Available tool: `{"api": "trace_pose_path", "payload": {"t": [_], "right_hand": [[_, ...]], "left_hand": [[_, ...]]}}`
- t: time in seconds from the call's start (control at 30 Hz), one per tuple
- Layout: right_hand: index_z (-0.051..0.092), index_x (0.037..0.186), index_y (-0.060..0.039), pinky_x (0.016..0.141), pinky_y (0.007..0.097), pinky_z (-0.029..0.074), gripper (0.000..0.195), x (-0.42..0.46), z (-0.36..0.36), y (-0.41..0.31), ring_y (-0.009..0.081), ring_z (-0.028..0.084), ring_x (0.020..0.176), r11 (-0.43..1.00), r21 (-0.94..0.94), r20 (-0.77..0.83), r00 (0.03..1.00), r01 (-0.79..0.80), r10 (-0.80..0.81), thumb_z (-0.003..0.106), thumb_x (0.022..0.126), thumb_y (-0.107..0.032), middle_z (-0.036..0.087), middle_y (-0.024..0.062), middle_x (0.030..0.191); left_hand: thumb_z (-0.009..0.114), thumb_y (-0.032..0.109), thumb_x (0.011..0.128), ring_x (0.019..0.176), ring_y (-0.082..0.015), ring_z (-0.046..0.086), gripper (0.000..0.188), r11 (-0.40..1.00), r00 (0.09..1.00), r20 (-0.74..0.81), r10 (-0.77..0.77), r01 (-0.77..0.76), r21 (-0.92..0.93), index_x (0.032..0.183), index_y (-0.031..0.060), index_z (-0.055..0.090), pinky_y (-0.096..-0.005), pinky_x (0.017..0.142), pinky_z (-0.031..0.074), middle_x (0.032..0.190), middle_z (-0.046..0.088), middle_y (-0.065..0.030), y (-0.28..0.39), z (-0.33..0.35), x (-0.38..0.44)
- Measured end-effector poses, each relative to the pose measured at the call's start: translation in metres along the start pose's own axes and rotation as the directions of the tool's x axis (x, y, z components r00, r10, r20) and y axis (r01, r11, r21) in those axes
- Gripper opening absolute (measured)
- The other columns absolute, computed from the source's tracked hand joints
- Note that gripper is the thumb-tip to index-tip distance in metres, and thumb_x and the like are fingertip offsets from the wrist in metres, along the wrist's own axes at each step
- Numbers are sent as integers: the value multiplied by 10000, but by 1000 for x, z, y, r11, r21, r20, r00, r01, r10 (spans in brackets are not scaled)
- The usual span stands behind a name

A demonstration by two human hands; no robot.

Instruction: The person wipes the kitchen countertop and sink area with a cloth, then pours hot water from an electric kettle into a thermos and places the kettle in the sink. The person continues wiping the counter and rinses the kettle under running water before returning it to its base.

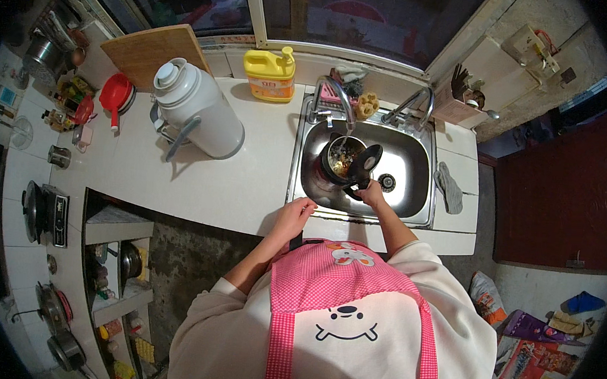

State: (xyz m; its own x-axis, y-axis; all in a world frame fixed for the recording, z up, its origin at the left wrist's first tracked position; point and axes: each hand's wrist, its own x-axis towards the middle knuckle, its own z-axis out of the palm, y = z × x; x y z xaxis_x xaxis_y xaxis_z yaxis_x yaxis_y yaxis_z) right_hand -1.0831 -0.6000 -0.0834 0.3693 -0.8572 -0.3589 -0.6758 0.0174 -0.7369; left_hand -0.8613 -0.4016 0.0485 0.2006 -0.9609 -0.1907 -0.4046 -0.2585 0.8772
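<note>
My right hand point(371, 193) grips a black utensil with a rounded, spoon-like head point(367, 159) at the near side of a dark pot point(326, 164). The pot sits in the left half of a stainless steel sink point(411, 197), and small pale and brown pieces of food point(341, 163) lie inside it. A thin stream of water falls into the pot from the left faucet point(347, 105). By the sink's front left rim is my left hand point(296, 215), with loosely bent fingers and nothing visible in it. Part of the pot's near side is hidden by the utensil and my right hand.
Left of the sink stand a large grey thermos jug point(203, 114) and a yellow detergent jug point(270, 79). A wooden cutting board point(150, 44) leans behind, near a red ladle point(114, 97). A grey glove or cloth point(448, 188) lies right of the sink, below a second faucet point(425, 105).
</note>
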Motion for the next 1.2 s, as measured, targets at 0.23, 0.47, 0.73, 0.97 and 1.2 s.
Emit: {"api": "trace_pose_path", "payload": {"t": [0.23,0.47,0.73,0.97,1.2], "right_hand": [[661,884,15,603,301,492,281,3,5,13,127,581,625,997,-34,-52,996,65,-67,787,639,-39,652,55,713],[671,888,5,692,346,495,345,0,-1,0,219,645,707,996,25,29,996,-84,83,790,590,-121,680,124,766],[662,840,0,620,312,490,270,-5,-3,-6,148,591,632,1000,-9,-25,999,28,-28,791,620,-87,652,66,710],[652,801,11,566,295,481,234,-5,0,-4,115,560,588,994,-23,-71,992,103,-105,794,625,-50,630,26,676],[651,864,-18,546,304,461,287,-1,2,2,146,564,579,995,-3,-44,994,100,-100,792,626,-96,624,57,690]], "left_hand": [[520,213,931,779,-280,644,202,1000,1000,16,5,-5,-2,946,47,634,-375,687,493,880,651,-122,-10,5,5],[510,222,937,781,-290,641,210,1000,1000,8,13,-13,-1,948,49,631,-385,681,491,868,652,-123,-8,3,4],[498,210,942,802,-295,635,218,1000,999,32,15,-15,-14,943,35,628,-384,698,489,869,649,-133,-4,2,6],[492,210,944,809,-303,633,228,1000,1000,20,6,-6,-21,940,28,628,-387,707,489,872,649,-137,-9,4,6],[492,213,943,818,-300,636,227,999,1000,8,26,-26,-35,941,34,632,-387,707,491,881,652,-135,-16,5,8]]}}
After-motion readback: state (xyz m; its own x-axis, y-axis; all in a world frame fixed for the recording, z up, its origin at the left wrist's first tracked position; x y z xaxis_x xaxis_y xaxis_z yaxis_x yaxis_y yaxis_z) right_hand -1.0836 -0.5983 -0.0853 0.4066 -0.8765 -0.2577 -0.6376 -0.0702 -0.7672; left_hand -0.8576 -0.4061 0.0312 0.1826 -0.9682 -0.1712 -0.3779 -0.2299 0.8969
